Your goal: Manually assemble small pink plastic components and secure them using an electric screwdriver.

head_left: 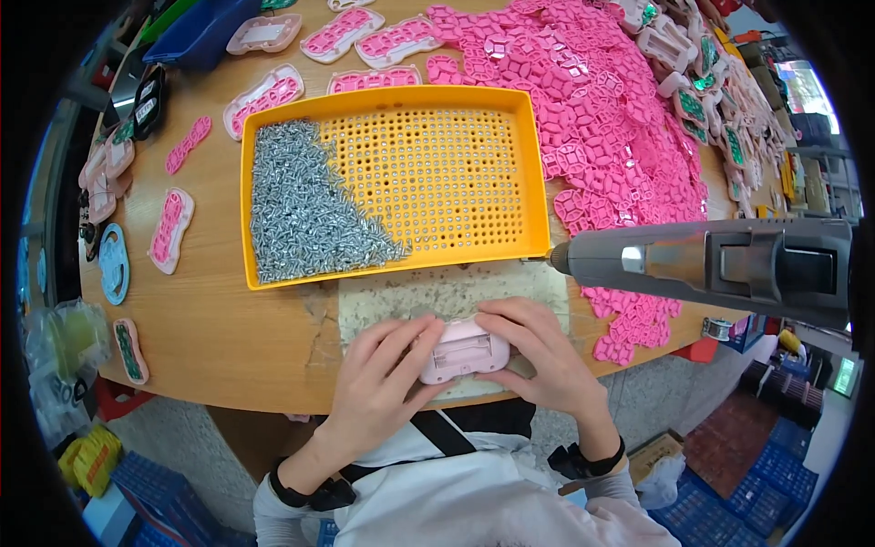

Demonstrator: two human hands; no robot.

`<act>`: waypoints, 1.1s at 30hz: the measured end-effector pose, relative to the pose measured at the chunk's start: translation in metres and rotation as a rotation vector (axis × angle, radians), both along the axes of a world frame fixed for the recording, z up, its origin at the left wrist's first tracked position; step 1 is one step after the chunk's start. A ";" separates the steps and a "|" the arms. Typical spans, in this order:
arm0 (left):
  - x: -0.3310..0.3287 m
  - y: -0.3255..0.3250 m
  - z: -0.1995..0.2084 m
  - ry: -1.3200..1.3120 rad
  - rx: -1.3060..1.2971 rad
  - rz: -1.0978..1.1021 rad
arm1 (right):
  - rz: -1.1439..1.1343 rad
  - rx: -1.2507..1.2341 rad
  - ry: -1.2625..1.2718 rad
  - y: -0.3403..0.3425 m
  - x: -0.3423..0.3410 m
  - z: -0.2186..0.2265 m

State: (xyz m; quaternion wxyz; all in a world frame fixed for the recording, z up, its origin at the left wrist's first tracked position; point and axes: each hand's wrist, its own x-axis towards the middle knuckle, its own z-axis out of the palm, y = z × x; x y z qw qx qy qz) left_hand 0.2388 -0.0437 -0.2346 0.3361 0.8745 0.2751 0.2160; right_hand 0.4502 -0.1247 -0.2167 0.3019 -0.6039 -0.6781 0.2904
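Note:
Between my two hands is a pale pink plastic casing [465, 351] with an open battery compartment facing up. My left hand [383, 369] closes on its left side, fingers along the top edge. On the other side my right hand [538, 356] grips it with fingers above and thumb below. The casing is held over a worn pale mat [410, 296]. Just beyond stands a yellow perforated tray [538, 182], its left part heaped with small silver screws [301, 210]. A grey electric screwdriver [674, 264] lies to the right, its tip near the tray's corner.
A large heap of pink plastic frames [620, 146] covers the right of the table [219, 337]. Pale casings with green circuit boards [693, 105] pile up behind it. Several pink-filled casings [273, 96] lie around the tray, and a blue bin [196, 36] stands far left.

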 end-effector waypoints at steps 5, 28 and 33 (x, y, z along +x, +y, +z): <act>0.001 0.002 0.005 0.022 0.013 -0.011 | -0.042 -0.003 -0.050 -0.003 -0.001 -0.001; 0.036 0.005 0.011 0.265 0.463 -0.418 | 0.294 0.227 0.555 0.086 0.069 0.068; 0.046 0.010 0.011 0.267 0.473 -0.542 | 0.005 0.312 0.730 0.088 0.044 0.083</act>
